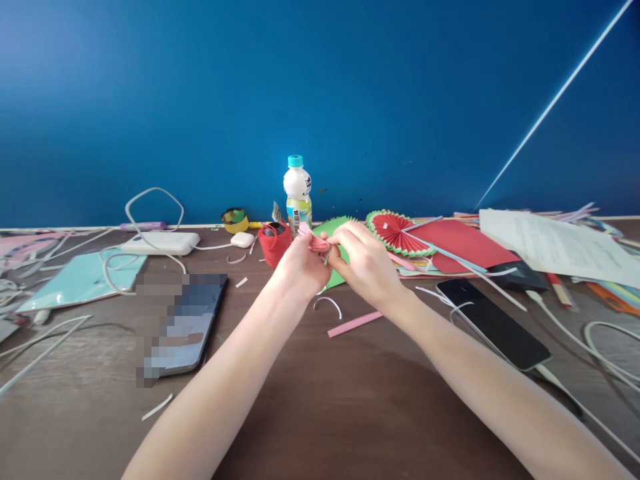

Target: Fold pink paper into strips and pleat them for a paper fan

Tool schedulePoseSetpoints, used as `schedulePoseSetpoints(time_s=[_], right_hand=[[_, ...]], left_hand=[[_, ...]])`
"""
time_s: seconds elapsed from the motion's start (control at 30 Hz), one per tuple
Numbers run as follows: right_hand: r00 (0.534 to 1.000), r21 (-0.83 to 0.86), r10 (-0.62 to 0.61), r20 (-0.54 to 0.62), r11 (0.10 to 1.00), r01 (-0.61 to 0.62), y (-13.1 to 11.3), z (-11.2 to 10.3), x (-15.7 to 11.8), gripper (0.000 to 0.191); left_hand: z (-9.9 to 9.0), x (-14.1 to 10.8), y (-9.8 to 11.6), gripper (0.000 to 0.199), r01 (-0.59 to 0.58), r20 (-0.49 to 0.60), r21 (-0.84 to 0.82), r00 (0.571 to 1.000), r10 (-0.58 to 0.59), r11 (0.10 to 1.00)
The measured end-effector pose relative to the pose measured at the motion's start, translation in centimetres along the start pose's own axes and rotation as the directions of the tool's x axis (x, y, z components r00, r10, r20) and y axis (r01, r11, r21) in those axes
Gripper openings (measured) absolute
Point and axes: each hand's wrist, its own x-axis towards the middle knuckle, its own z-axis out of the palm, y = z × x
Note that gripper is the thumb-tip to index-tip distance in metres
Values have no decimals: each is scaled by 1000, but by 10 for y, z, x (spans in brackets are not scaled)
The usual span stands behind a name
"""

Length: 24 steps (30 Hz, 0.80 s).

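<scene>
Over the middle of the table, my left hand point(299, 267) is closed round a small piece of pink pleated paper point(317, 243). Its narrow folds fan out a little past the fingers. My right hand point(367, 261) pinches the same paper at its right end, fingertips touching the left hand. Part of the paper is hidden by the fingers. Beneath and behind the hands lies green paper point(336, 272) with a zigzag edge. A pink paper strip point(354, 325) rests on the table just below my right hand. Close behind my left hand stands a red roll point(274, 245).
A bottle point(299, 190) stands by the blue wall. To the right are a red-and-green paper fan point(395, 232), red paper point(457, 243) and a black phone point(493, 320). Another phone point(193, 327), a white power bank point(165, 243) and cables lie left. Scraps dot the brown table point(350, 413).
</scene>
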Motion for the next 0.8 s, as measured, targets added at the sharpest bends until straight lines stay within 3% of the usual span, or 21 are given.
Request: schedulePoseSetpoints(time_s=[0.33,0.63,0.8], right_hand=[[1000,113,1,-16,994,0,-5,2,-3,16],[997,98,80,-14,992,-78,-3,4,-4,13],[996,52,40,-74,998,-36,-1,6,-6,16]], left_hand=[[0,-2,2,20,-51,-17,39,999,51,998],[-2,-2,-3,27,5,-21,83,1000,-3,997],[-1,-3,-8,25,-24,-55,56,998,27,998]])
